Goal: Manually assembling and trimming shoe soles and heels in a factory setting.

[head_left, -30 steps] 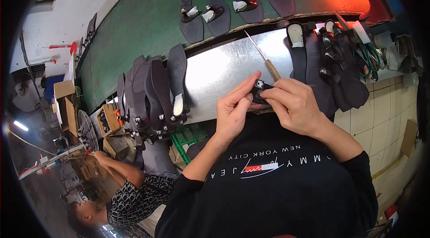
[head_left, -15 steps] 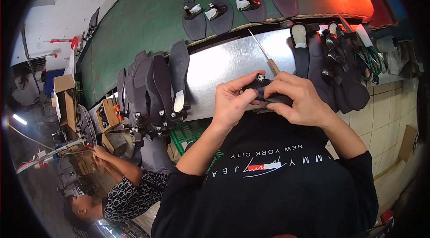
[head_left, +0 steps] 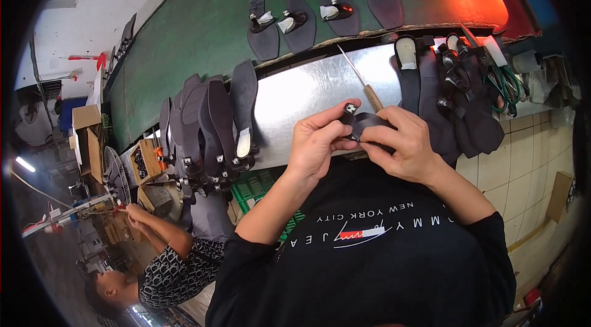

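Observation:
Both hands hold a black shoe part [head_left: 368,123] above the front edge of the metal plate. It has a broad dark band and a small square end with white marks. My left hand [head_left: 314,147] pinches that end between thumb and fingers. My right hand [head_left: 405,147] grips the band from the other side, its fingertips close to my left thumb. The underside of the part is hidden by my fingers. Just beyond my hands, an awl [head_left: 371,96] with a wooden handle and thin metal shaft lies on the metal plate [head_left: 289,102].
Dark shoe soles [head_left: 215,108] with small heels are bunched at the left. Several sandals [head_left: 337,16] lie in a row on the green conveyor belt [head_left: 191,35]. More soles [head_left: 431,93], scissors with green handles [head_left: 508,90] are at right. A co-worker [head_left: 178,271] sits at left.
My right hand has shifted slightly left and its fingers have moved along the band, showing more of it. The left hand keeps its pinch. The whole view has shifted a little.

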